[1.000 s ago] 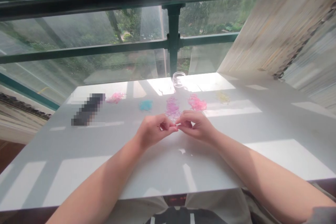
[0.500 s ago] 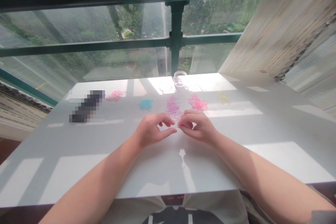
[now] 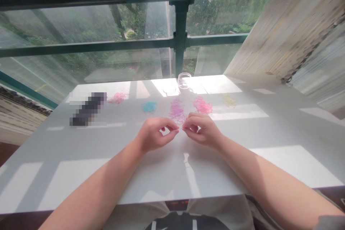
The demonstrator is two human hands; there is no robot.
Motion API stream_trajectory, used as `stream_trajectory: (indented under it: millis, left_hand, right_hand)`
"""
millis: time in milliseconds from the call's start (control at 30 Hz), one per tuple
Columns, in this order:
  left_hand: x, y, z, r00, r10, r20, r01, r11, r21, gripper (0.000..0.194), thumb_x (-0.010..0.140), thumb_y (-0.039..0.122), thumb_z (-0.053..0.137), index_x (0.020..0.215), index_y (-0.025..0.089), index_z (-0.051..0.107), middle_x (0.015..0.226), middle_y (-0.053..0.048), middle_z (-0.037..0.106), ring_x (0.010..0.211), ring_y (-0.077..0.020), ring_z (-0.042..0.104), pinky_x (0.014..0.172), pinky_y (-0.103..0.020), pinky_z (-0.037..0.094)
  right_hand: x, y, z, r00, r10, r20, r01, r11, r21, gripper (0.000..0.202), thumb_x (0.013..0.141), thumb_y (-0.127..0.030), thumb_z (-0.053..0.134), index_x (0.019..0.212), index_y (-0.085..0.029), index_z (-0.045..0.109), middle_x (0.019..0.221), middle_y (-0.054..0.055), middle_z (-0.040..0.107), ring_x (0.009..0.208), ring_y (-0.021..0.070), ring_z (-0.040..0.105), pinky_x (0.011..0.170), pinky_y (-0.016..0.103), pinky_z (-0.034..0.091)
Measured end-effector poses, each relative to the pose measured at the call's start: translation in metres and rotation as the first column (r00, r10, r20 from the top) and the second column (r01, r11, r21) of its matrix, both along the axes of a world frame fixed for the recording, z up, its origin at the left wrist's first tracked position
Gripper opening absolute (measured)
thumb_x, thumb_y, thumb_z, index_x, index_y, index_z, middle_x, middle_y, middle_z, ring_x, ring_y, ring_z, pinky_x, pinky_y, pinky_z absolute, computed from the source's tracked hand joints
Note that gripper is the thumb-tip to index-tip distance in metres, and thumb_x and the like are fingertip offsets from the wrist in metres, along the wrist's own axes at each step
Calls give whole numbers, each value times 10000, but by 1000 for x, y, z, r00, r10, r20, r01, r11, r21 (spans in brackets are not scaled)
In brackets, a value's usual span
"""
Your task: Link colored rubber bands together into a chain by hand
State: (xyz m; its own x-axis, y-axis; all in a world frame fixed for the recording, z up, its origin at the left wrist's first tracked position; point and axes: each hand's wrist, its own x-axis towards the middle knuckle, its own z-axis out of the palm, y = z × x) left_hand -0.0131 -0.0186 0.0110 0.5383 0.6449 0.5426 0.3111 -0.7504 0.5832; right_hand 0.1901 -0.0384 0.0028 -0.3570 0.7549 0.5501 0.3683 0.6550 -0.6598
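My left hand is closed in a pinch, thumb against forefinger, above the white table. Facing it, my right hand pinches as well, its fingertips a small gap away from the left ones. Whatever lies between the fingertips is too small to make out. Just beyond the hands spreads a loose pile of thin purple strands. Right of that is a pile of bright pink strands, close behind my right hand. A blue pile lies behind my left hand.
Another pink pile lies farther left, and a yellowish pile to the right. A clear round container stands at the table's back edge by the window. A blurred-out dark object lies at left. Sunlight stripes the white table.
My left thumb and forefinger have come together into a pinch; they were apart before. My right hand has kept its pinch in nearly the same place.
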Motion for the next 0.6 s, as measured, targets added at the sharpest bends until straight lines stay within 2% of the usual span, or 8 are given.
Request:
stream_trajectory:
  millis: [233, 600]
  left_hand:
    - [0, 2, 0, 1000, 7, 0, -7, 1000, 8, 63, 752, 151, 614, 782, 192, 651, 678, 24, 685, 598, -84, 608, 555, -196, 472]
    - [1, 1, 0, 1000, 16, -14, -16, 1000, -16, 50, 766, 189, 606, 778, 195, 654, 677, 14, 692, 599, -95, 616, 561, -205, 479]
  right_hand:
    - [2, 0, -1, 1000, -2, 16, 2, 1000, -11, 128, 727, -102, 561, 810, -199, 556, 657, -24, 509, 510, 75, 426, 484, 208, 364]
    - [3, 1, -1, 999, 19, 42, -18, 1000, -19, 108, 731, -101, 560, 784, -194, 573, 661, -16, 513, 501, 72, 430, 468, 199, 366]
